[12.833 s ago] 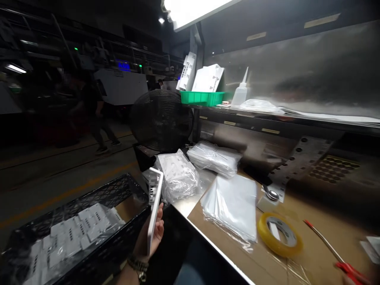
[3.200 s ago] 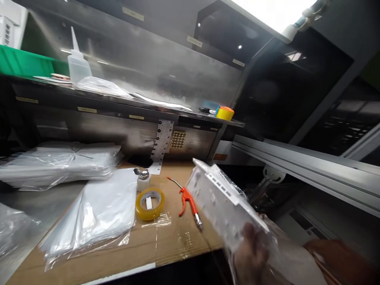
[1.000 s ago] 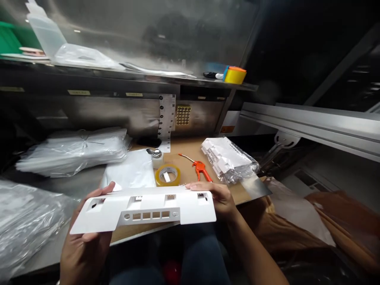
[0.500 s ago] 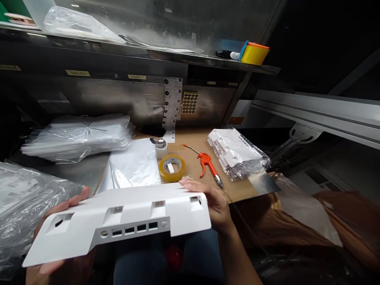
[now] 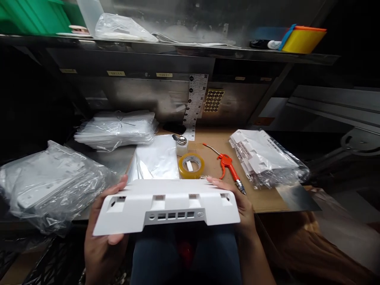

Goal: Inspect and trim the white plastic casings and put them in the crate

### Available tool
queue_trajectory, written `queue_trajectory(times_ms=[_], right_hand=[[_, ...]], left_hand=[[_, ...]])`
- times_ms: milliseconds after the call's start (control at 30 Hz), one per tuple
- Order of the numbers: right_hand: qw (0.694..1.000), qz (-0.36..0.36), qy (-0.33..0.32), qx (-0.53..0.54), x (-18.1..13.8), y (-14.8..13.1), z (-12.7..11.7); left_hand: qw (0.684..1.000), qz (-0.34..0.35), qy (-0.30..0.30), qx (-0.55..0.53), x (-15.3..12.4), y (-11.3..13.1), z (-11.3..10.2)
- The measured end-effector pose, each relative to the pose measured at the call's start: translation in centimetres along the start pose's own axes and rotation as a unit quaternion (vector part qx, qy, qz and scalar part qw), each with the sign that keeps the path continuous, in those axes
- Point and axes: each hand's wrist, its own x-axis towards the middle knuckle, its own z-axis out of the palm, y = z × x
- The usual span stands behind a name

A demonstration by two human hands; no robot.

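Observation:
I hold a long white plastic panel [image 5: 166,206] with square cut-outs level over my lap, near the bench's front edge. My left hand [image 5: 102,247] grips its left end, thumb under the lower edge and fingertips over the top. My right hand [image 5: 245,209] grips the right end, fingers curled behind the panel. A flat stack of clear plastic bags [image 5: 156,160] lies on the bench just beyond the panel. A bagged bundle of white panels [image 5: 264,158] rests to the right.
A yellow tape roll [image 5: 191,166], a small white bottle [image 5: 181,145] and an orange air blow gun [image 5: 227,164] lie on the cardboard-covered bench [image 5: 267,198]. More bagged parts [image 5: 44,182] sit left, tied bags [image 5: 117,130] behind. A metal shelf [image 5: 178,49] overhangs.
The panel has come level and moved right, centred in front of me. The view has shifted left and down, so the bench items sit further right.

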Motion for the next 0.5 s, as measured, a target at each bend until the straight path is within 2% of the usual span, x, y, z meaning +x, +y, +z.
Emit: queue_trajectory(times_ms=[267,367,433,500], right_hand=[[0.997,0.057,0.043,-0.037,-0.4,0.9,-0.1],[0.996,0.057,0.067,-0.031,-0.4,1.1,0.1],[0.996,0.035,0.075,-0.029,-0.4,1.4,0.2],[0.998,-0.006,0.063,-0.023,-0.3,1.7,0.1]], left_hand=[[0.998,0.018,-0.057,0.0,-0.3,-0.3,-0.1],[0.998,0.018,-0.033,-0.04,-0.2,-0.9,0.5],[0.99,-0.039,0.012,-0.137,0.1,-1.2,0.9],[0.95,-0.174,0.024,-0.257,0.5,-1.2,0.9]])
